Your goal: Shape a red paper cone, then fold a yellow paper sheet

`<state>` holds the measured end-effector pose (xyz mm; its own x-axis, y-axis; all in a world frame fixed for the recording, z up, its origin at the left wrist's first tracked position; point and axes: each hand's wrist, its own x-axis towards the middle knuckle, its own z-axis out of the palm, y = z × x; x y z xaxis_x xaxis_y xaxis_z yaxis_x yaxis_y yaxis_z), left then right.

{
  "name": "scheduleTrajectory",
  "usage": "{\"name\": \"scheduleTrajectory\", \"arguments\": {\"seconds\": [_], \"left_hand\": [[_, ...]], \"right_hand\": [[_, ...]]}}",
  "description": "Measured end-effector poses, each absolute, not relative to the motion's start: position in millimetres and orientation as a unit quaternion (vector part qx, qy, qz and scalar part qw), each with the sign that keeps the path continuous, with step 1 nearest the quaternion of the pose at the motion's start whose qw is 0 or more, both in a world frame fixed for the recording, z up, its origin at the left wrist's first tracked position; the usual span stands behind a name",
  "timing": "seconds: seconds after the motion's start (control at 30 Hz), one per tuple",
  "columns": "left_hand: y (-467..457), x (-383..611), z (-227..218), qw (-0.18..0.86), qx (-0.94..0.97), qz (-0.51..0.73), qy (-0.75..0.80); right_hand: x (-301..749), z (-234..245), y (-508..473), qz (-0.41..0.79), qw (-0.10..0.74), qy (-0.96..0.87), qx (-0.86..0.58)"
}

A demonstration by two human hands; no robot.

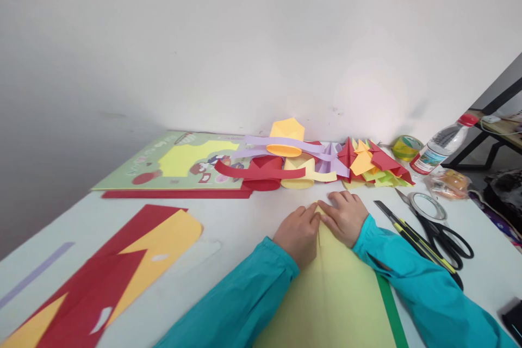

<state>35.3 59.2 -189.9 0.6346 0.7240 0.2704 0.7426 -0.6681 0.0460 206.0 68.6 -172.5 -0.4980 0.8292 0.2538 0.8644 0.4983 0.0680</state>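
Note:
A large sheet of pale yellow paper [338, 293] lies on the table in front of me, running from its narrow far end to the bottom of the view. A crease line runs along its middle. My left hand [298, 232] is closed on the far tip, thumb and fingers pinched together at the paper. From the other side, my right hand [346, 216] grips the same tip with bent fingers. The fingertips of both hands nearly meet there. Beneath the sheet's right side a green edge [390, 304] shows.
Left lie red paper [93, 283], orange paper [163, 234] and a purple strip [36, 272]. Behind are a green printed pad [118, 174] and folded paper shapes [265, 168]. On the right are a box cutter [408, 234], scissors [444, 239], tape [428, 205] and a bottle [438, 147].

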Motion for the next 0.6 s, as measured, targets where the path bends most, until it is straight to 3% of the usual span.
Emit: {"name": "scheduleTrajectory", "arguments": {"seconds": [0.33,0.6], "left_hand": [[63,40,-173,0.015,-0.922,-0.006,-0.386],[63,36,-177,0.016,-0.918,-0.027,-0.395]], "right_hand": [[215,-180,64,-0.105,0.133,-0.87,-0.463],[232,-183,50,-0.105,0.188,-0.87,-0.444]]}}
